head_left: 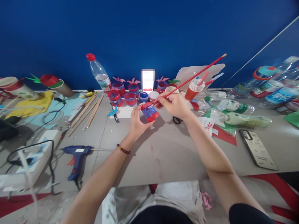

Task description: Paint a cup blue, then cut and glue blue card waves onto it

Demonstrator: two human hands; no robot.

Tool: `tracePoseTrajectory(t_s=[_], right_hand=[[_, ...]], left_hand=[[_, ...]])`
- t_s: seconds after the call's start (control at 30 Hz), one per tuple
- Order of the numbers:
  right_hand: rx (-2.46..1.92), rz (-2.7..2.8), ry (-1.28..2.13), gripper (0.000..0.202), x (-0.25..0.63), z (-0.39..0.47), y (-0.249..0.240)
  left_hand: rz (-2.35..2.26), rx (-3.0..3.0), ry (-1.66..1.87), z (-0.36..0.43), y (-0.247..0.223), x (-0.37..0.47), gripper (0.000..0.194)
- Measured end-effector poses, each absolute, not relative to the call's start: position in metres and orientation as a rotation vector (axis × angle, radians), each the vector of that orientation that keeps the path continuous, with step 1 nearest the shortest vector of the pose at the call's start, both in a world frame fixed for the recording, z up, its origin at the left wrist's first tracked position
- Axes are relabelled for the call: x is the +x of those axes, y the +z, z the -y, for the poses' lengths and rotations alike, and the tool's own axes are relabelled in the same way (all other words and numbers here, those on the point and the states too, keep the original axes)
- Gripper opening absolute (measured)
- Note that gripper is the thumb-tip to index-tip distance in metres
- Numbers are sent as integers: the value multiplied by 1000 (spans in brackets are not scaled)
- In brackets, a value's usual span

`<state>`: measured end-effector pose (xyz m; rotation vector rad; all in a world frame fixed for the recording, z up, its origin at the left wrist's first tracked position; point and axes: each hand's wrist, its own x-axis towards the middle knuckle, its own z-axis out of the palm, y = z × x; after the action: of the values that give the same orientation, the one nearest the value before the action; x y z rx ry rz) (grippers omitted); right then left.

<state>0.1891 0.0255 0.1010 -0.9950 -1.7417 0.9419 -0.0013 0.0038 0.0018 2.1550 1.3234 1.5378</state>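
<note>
A small red and blue painted container [150,112] is held tilted above the table by my left hand [137,121], thumb below it and fingers at its upper side. Pinched in my right hand [174,104] is a long red paintbrush [198,74], its lower end at the container and its other end pointing up to the right. Just behind the hands stand a jar of blue paint [143,97] and a white-rimmed jar [153,95]. Several painted red and blue cups, one of them [130,99], stand to their left.
A glue gun [78,158] and power strip [39,158] lie left, with wooden sticks [86,113] behind. A clear bottle [99,73] leans at the back. On the right are a red cup of tools [193,90], several plastic bottles [235,106] and a phone [258,149].
</note>
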Motion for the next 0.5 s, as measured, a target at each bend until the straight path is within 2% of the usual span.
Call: tracePoseTrajectory(t_s=[0.17,0.5], right_hand=[[-968,1770,949,29,174,-22,92],[-1086,1724,773,34,194,-30,108]], left_hand=[[-1326,2183,1536,-4,0,-1,80],[-1362,2136,1587,-4,-1,-1,84]])
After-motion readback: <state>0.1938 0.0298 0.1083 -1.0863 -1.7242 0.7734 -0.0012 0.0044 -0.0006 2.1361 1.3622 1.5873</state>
